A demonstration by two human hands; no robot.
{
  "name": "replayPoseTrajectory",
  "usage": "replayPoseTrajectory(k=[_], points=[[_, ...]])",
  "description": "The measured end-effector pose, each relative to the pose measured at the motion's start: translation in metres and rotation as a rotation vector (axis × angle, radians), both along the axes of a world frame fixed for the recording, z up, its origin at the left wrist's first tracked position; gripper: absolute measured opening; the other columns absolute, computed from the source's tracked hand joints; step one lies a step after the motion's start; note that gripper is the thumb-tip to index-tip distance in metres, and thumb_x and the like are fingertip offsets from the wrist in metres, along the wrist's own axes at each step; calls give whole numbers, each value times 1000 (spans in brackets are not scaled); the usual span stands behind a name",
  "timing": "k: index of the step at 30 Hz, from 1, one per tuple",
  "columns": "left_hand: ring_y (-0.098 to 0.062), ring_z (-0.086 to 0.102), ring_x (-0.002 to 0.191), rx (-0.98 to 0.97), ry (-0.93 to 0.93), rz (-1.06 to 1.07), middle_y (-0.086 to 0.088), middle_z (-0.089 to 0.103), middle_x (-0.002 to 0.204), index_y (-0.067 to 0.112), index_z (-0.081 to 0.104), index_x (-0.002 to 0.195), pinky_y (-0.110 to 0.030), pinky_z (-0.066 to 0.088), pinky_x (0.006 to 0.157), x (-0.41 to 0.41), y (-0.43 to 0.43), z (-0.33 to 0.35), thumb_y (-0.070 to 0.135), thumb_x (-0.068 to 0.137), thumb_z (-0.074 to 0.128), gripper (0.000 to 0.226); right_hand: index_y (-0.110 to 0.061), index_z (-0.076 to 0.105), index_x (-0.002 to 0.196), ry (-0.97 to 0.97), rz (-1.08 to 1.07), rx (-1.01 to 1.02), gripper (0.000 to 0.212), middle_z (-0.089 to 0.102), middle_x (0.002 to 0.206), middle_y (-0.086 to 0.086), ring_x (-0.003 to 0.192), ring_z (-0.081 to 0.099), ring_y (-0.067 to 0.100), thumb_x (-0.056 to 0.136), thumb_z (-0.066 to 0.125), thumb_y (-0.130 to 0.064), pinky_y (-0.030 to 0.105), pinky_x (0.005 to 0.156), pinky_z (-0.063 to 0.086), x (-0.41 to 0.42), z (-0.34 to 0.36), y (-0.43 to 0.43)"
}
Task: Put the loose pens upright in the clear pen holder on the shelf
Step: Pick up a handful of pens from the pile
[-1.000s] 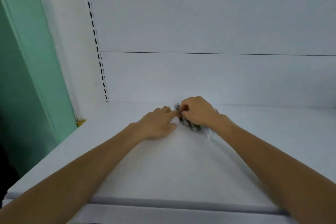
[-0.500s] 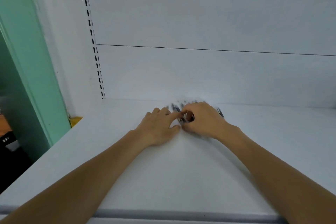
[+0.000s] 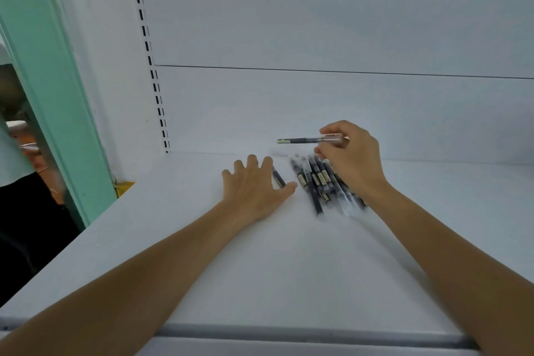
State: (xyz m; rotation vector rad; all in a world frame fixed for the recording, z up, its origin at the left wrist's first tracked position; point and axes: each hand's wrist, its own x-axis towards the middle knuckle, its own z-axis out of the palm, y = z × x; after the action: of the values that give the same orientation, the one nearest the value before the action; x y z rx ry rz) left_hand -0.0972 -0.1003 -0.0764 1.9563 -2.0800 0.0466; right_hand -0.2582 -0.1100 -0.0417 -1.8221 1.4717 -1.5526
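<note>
We take the heap of loose pens, dark barrels with clear caps and pale labels, as our mark. It lies on the flat white shelf board, toward the back wall, with the pens roughly side by side, pointing away from us and some overlapping.

Our right hand hangs just above the heap's far right end, its wrist crossing over the heap's right edge. Its thumb and curled fingers pinch one slim pen with a dark barrel and a clear cap. It is held level and off the board, above the far end of the heap, pale end pointing left.

Our left hand lies palm down on the board just left of the heap, fingers straight and spread, thumb stretched toward the heap's nearest pen. One more dark pen lies apart from the heap on its left, between that hand's forefinger and thumb. Its near end is hidden under the hand, and we cannot tell whether the hand presses on it.

Well left of the heap a white slotted upright rail runs up the back wall, and farther left stands a mint-green post.
</note>
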Motion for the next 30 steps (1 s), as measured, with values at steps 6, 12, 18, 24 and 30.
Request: replayPoseTrajectory(k=[6, 12, 18, 24, 30], points=[[-26, 41, 114, 39, -58, -84, -5, 42, 128, 25, 43, 130, -37, 32, 92, 5, -2, 4, 34, 91, 38, 40, -14, 60, 91, -67, -54, -124, 7, 63, 86, -6, 68, 56, -7, 88, 56, -10, 5, 63, 42, -3, 3, 1], [-23, 45, 93, 28, -72, -79, -7, 43, 110, 9, 47, 111, -31, 39, 75, 13, 6, 14, 14, 90, 41, 22, -13, 48, 101, -305, -51, -160, 18, 55, 86, -6, 80, 68, 16, 87, 51, -2, 25, 73, 56, -9, 9, 1], [-29, 50, 97, 34, -101, 49, -15, 42, 113, 0, 33, 123, -30, 37, 68, 6, 7, 9, 1, 89, 42, 35, -17, 44, 126, -195, -2, -183, 35, 54, 89, 1, 77, 69, 15, 94, 46, -5, 23, 65, 58, -9, 4, 1], [-23, 48, 76, 57, 114, 77, -8, 50, 89, 2, 39, 112, -29, 35, 61, 18, 11, 15, 8, 95, 31, 20, -20, 47, 127, -189, -15, -152, 42, 55, 104, 4, 86, 64, 14, 89, 60, -11, 17, 75, 54, -10, 6, -1], [-18, 42, 59, 13, 409, -108, -9, 50, 78, 9, 38, 104, -28, 34, 53, 1, 42, 45, 16, 98, 28, 14, -14, 39, 135, -135, 17, -204, 56, 52, 91, -10, 78, 58, 7, 86, 62, -3, 2, 64, 43, -26, 28, 3]])
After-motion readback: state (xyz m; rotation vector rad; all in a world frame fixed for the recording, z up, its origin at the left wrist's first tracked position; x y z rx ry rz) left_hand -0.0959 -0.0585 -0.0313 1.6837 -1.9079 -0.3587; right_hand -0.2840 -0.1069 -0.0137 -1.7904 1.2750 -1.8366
